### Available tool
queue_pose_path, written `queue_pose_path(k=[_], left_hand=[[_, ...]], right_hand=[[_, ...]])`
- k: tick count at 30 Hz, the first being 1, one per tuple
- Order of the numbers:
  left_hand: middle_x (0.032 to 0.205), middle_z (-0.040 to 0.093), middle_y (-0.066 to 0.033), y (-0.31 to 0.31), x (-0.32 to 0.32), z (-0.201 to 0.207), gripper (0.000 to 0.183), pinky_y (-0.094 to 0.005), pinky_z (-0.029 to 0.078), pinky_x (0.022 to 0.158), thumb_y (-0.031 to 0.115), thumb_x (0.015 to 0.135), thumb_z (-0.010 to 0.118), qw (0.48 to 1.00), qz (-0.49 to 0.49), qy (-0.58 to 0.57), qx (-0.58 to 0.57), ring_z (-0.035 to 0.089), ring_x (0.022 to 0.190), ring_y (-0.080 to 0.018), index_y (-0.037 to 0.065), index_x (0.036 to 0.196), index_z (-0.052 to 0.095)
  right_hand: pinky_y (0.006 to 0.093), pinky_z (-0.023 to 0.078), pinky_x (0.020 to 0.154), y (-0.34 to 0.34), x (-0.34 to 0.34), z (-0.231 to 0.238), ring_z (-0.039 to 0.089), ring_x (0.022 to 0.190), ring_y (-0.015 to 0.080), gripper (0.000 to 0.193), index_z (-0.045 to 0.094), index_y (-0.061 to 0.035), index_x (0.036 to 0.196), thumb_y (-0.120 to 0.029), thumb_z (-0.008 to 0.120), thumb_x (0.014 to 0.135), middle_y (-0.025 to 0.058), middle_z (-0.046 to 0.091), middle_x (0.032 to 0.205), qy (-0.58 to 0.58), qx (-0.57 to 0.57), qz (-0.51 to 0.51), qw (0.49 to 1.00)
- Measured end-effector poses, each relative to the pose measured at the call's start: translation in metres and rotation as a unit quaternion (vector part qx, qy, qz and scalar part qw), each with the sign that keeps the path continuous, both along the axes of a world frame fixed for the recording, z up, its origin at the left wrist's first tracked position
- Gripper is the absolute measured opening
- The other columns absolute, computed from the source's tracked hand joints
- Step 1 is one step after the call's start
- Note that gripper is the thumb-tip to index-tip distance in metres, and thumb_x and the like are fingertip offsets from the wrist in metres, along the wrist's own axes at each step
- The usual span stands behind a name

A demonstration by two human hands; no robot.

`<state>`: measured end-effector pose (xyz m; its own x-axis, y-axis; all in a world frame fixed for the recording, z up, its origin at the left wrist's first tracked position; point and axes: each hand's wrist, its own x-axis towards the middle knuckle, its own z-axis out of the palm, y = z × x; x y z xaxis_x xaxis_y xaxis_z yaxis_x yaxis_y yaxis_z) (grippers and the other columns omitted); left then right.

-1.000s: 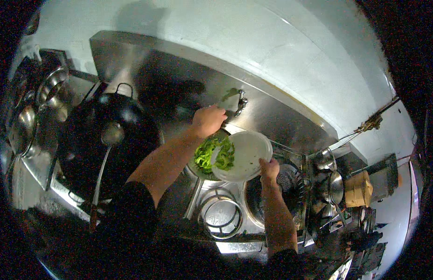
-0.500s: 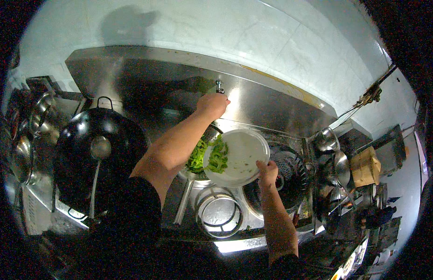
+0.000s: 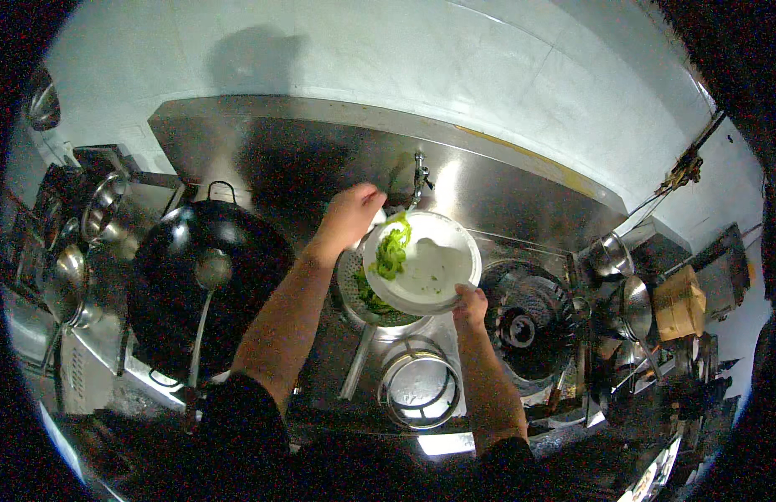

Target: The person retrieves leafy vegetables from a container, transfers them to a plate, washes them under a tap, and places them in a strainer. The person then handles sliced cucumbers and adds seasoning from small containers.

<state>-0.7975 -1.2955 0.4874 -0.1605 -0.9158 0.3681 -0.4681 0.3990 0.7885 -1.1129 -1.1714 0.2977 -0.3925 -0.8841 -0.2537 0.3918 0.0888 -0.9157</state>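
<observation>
My right hand (image 3: 470, 304) grips the lower right rim of a pale round bowl (image 3: 455, 251), thumb over the edge. Wet green leaves (image 3: 392, 253) cling along the bowl's left side, and small bits lie on its bottom. Under the bowl sits a perforated metal strainer (image 3: 349, 289) with more greens in it and a long handle. My left hand (image 3: 348, 219) is beside the bowl's upper left edge, its fingers curled. Something white shows by those fingers, too blurred to name. The faucet (image 3: 421, 176) stands just beyond the bowl.
A black wok (image 3: 166, 284) with a long-handled ladle (image 3: 213, 269) fills the left. Below the strainer stands a round metal pot or ring (image 3: 420, 389). A dark burner (image 3: 530, 326) lies right of my right hand. Metal bowls (image 3: 611, 255) and a brown carton (image 3: 679, 303) are farther right.
My left hand has left the faucet and come down left to the bowl's upper left edge. The bowl has tilted, and the leaves in it sit bunched along its left side.
</observation>
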Motion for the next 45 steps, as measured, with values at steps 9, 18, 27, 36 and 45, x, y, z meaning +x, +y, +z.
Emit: queue_pose_path(k=[9,18,27,36,45], left_hand=[[0.094,0.069,-0.0096,0.241,0.125,-0.077,0.035,-0.0336,0.053,0.077,0.039,0.089,0.065,0.949,-0.1,-0.286,-0.089,0.066,0.086,-0.022,0.008,0.105,0.066],[0.088,0.068,-0.0064,0.292,0.12,-0.084,0.034,-0.0306,0.051,0.07,0.04,0.091,0.064,0.918,-0.013,-0.027,0.396,0.065,0.082,-0.0153,0.008,0.102,0.068],[0.088,0.068,-0.0045,0.322,0.131,-0.119,0.036,-0.0313,0.051,0.075,0.041,0.09,0.065,0.843,0.016,0.016,0.537,0.063,0.081,-0.014,0.008,0.106,0.068],[0.086,0.068,-0.0048,0.328,0.138,-0.088,0.037,-0.0326,0.053,0.074,0.044,0.089,0.066,0.845,0.03,-0.044,0.533,0.065,0.081,-0.0172,0.01,0.1,0.069],[0.094,0.071,-0.0047,0.317,0.132,-0.099,0.04,-0.034,0.054,0.077,0.047,0.089,0.064,0.922,-0.053,-0.028,0.383,0.067,0.087,-0.0168,0.011,0.107,0.069]], right_hand=[[0.037,0.05,0.082,-0.017,-0.006,-0.058,0.065,0.088,0.0243,0.024,0.064,-0.0003,0.104,-0.009,0.056,0.083,0.0122,0.067,0.097,0.353,-0.1,0.056,0.929],[0.0297,0.045,0.06,-0.05,0.022,-0.03,0.057,0.066,0.0177,0.009,0.061,-0.0032,0.087,-0.004,0.063,0.079,0.0045,0.063,0.081,0.016,-0.031,-0.08,0.996],[0.034,0.041,0.064,-0.039,0.024,0.037,0.051,0.069,0.0172,0.021,0.05,-0.0001,0.08,-0.002,0.067,0.068,0.0053,0.056,0.078,0.069,0.006,-0.195,0.978],[0.0304,0.039,0.057,-0.027,0.019,0.044,0.046,0.061,0.0127,0.018,0.047,-0.0032,0.074,-0.005,0.065,0.071,0.0017,0.052,0.072,0.143,-0.061,-0.216,0.964],[0.0331,0.044,0.066,-0.041,0.033,0.018,0.055,0.07,0.0167,0.016,0.053,-0.0003,0.082,-0.003,0.065,0.073,0.0048,0.06,0.081,-0.006,-0.06,-0.238,0.969]])
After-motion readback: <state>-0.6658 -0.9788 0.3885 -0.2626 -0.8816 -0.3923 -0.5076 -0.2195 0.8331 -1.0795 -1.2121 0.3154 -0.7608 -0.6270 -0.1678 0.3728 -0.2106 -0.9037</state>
